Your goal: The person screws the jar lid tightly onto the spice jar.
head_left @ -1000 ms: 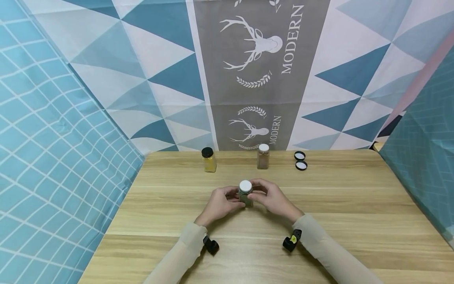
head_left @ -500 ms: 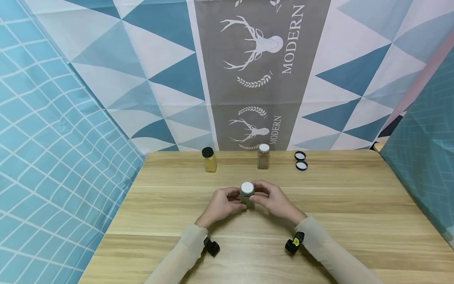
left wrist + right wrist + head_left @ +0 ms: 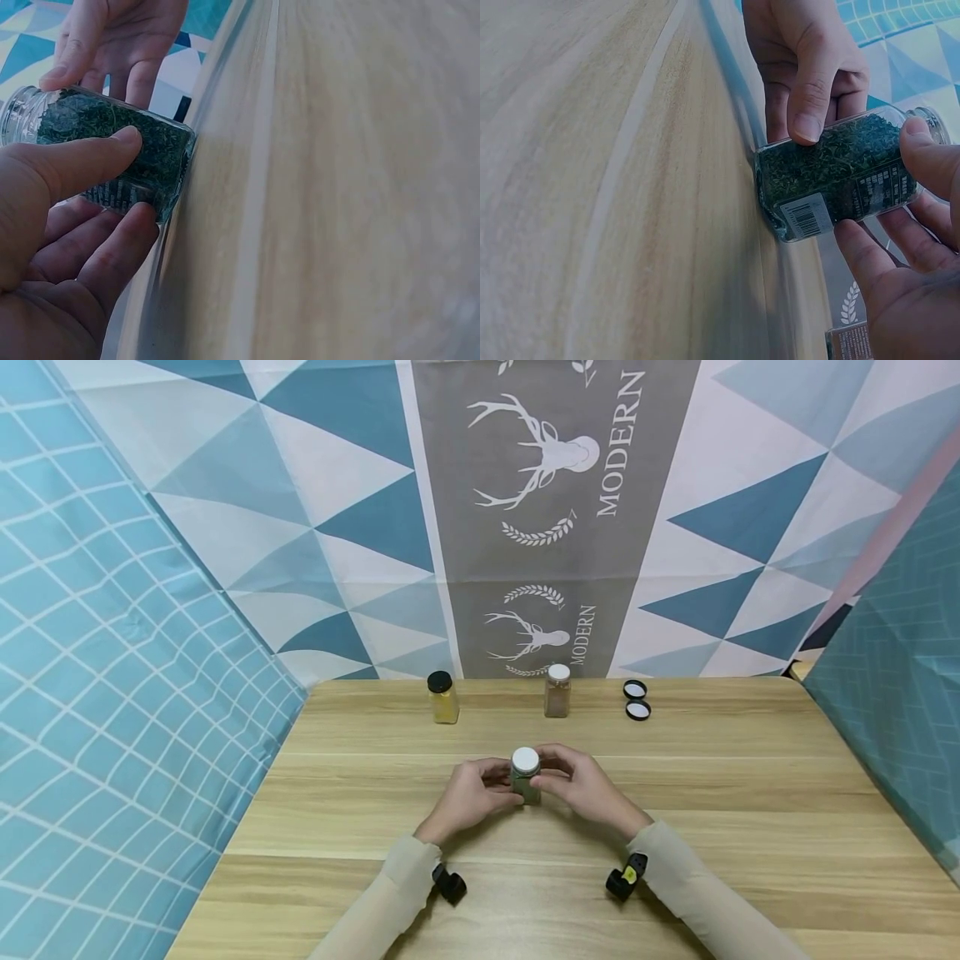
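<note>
A glass spice jar point(image 3: 528, 788) of green dried herbs stands upright near the middle of the table, its round top point(image 3: 526, 759) white. From the left, my left hand point(image 3: 467, 797) grips it, thumb low on one face and fingers on another. My right hand point(image 3: 587, 789) holds the opposite side higher up, with its thumb close to the neck in the right wrist view. There the herb jar point(image 3: 832, 161) shows a barcode label point(image 3: 805, 216) near its base. The left wrist view has the jar's bottom edge right at the table surface.
Farther back stand a black-capped jar of yellow powder point(image 3: 445, 703) and a white-topped jar of brown powder point(image 3: 557, 698). Two black lids point(image 3: 637, 710) with white insides lie to their right. Patterned cloth point(image 3: 525, 543) hangs behind the wooden table point(image 3: 720, 793).
Both hands have shifted the herb jar slightly toward me and to the right, keeping their hold. The other jars and the lids have stayed in place.
</note>
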The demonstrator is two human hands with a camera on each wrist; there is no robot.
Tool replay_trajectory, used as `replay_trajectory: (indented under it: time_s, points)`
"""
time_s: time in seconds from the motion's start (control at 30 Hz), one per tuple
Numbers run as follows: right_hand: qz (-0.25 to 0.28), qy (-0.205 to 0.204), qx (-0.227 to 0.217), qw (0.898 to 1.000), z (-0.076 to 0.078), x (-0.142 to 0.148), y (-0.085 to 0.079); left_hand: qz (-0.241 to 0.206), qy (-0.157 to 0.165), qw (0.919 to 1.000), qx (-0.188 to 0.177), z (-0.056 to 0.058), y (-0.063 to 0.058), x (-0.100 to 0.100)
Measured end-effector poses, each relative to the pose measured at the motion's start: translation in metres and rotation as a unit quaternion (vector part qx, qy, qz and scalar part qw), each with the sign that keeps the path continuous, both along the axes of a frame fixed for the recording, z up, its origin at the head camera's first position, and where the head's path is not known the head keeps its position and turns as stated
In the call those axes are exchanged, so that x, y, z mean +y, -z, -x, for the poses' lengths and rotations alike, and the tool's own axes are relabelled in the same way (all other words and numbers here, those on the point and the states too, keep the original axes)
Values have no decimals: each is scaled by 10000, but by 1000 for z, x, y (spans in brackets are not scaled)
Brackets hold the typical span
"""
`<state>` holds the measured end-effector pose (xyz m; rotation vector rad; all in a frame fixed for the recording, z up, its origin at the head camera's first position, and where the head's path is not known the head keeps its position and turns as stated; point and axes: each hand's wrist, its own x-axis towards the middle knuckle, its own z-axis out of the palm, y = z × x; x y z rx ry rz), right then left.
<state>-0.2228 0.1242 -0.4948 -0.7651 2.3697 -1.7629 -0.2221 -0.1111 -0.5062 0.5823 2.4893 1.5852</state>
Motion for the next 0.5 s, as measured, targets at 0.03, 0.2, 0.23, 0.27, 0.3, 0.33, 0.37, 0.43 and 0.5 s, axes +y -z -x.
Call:
replay_trajectory:
  time_s: [0.03, 0.2, 0.23, 0.27, 0.3, 0.33, 0.37, 0.43, 0.5]
  points:
    - [10, -10, 5, 10000, 0, 0, 0, 1, -6, 10000, -3, 0, 0, 0]
    - [41, -30, -54, 10000, -2, 1, -2, -8, -14, 10000, 18, -1, 0, 1]
    - [38, -26, -87, 10000, -2, 1, -3, -8, -14, 10000, 23, -1, 0, 1]
    - [22, -16, -119, 9999, -3, 1, -3, -3, -14, 10000, 33, -2, 0, 1]
    - [6, -6, -141, 9999, -4, 1, -3, 4, -16, 10000, 41, -2, -1, 1]
    - [-16, -4, -149, 9999, -4, 2, -4, 16, -23, 10000, 46, -2, -1, 1]
    - [-28, -6, -148, 9999, -4, 2, -3, 18, -30, 10000, 40, -2, -1, 2]
    - [-38, 3, -145, 9999, -5, 3, -3, -3, -32, 10000, 20, -3, -1, 2]
    - [-33, -1, -88, 10000, -5, 3, -3, -19, -38, 10000, 13, -4, -2, 3]
